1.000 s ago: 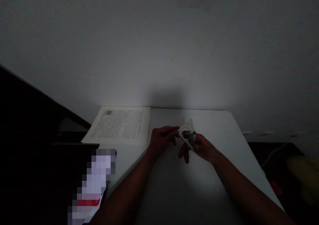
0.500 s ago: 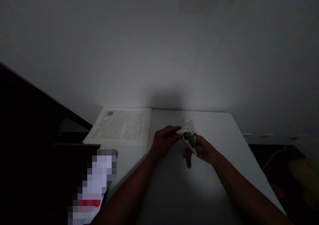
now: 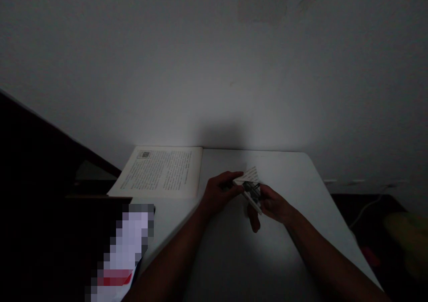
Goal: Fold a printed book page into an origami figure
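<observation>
A small folded piece of printed paper (image 3: 251, 187) is held above the white table (image 3: 284, 163), its pointed tip upward and a dark picture on its lower part. My left hand (image 3: 219, 192) pinches its left edge between thumb and fingers. On the other side, my right hand (image 3: 272, 204) grips the right edge, with one finger hanging down below the paper. The folded paper hides some fingertips.
Printed sheets or an open booklet (image 3: 160, 172) lie at the table's back left corner. A blurred-out bright device (image 3: 129, 239) is at the left edge. Behind the table stands a grey wall (image 3: 167, 70). A cable (image 3: 368, 208) runs at the right.
The folded paper has tilted slightly and sits a little lower in view, with both hands still on it. The whole view has shifted slightly.
</observation>
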Demonstrator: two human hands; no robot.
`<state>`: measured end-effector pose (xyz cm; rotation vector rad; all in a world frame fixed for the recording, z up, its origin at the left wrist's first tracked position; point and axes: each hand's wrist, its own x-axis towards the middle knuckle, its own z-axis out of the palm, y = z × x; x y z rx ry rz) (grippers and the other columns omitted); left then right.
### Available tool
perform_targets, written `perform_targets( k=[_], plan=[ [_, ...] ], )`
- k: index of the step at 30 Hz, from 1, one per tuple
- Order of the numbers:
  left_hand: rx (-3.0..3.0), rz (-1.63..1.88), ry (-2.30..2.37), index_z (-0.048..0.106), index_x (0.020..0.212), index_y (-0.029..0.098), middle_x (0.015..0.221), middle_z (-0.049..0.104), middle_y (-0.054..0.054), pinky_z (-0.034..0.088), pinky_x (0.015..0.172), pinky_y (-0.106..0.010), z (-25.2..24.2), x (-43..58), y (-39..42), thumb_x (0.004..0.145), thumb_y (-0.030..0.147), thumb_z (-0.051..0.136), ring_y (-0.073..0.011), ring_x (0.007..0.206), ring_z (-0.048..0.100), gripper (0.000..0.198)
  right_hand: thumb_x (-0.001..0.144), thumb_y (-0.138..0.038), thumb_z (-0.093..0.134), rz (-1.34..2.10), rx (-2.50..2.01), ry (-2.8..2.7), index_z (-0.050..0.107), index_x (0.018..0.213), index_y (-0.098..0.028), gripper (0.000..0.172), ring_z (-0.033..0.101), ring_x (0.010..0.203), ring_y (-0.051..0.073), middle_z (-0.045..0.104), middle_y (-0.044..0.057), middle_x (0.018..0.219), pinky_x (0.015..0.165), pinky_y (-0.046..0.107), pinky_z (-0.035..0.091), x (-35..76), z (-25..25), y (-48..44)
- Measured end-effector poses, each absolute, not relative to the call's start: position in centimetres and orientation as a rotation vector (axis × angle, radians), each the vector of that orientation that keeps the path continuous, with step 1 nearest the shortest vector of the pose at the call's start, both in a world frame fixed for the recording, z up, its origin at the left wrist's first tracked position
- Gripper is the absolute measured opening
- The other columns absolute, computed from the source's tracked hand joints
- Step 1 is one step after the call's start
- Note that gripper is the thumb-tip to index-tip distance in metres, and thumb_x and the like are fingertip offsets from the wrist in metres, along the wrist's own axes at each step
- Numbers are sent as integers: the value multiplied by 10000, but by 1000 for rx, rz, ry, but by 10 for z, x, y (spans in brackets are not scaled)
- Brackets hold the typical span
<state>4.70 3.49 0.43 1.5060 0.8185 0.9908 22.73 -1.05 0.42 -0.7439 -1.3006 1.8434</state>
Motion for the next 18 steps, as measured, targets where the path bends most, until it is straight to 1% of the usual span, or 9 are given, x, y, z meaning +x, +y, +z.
perform_targets(
  k=[4, 8, 14, 18],
  plan=[
    [1486, 964, 802, 660, 1100, 159, 947, 658, -80, 474, 720, -263, 4, 48, 35, 700, 392, 718, -169, 820, 596, 466, 612, -690, 646, 1853, -769, -1285, 530, 1132, -134, 770, 625, 469, 195, 646, 12, 567, 503, 301, 484, 228, 1, -11],
    [1468, 948, 800, 653, 1114, 159, 958, 661, -80, 478, 747, -276, 3, 48, 35, 703, 386, 719, -175, 836, 599, 474, 606, -691, 650, 1856, -750, -1282, 534, 1116, -138, 761, 617, 453, 188, 637, 5, 554, 482, 290, 474, 228, 0, -11],
    [1505, 962, 798, 670, 1084, 162, 897, 656, -58, 462, 706, -247, 5, 48, 35, 697, 369, 727, -150, 789, 588, 443, 571, -703, 662, 1839, -792, -1267, 527, 1106, -148, 783, 614, 455, 184, 638, 9, 545, 490, 290, 473, 229, 3, -11],
    [1498, 957, 821, 682, 1050, 148, 863, 660, -51, 455, 691, -244, 7, 49, 35, 692, 359, 729, -143, 766, 582, 418, 597, -684, 665, 1924, -706, -1257, 467, 1169, -156, 804, 603, 405, 180, 657, 9, 542, 467, 284, 474, 228, 2, -11]
  ],
)
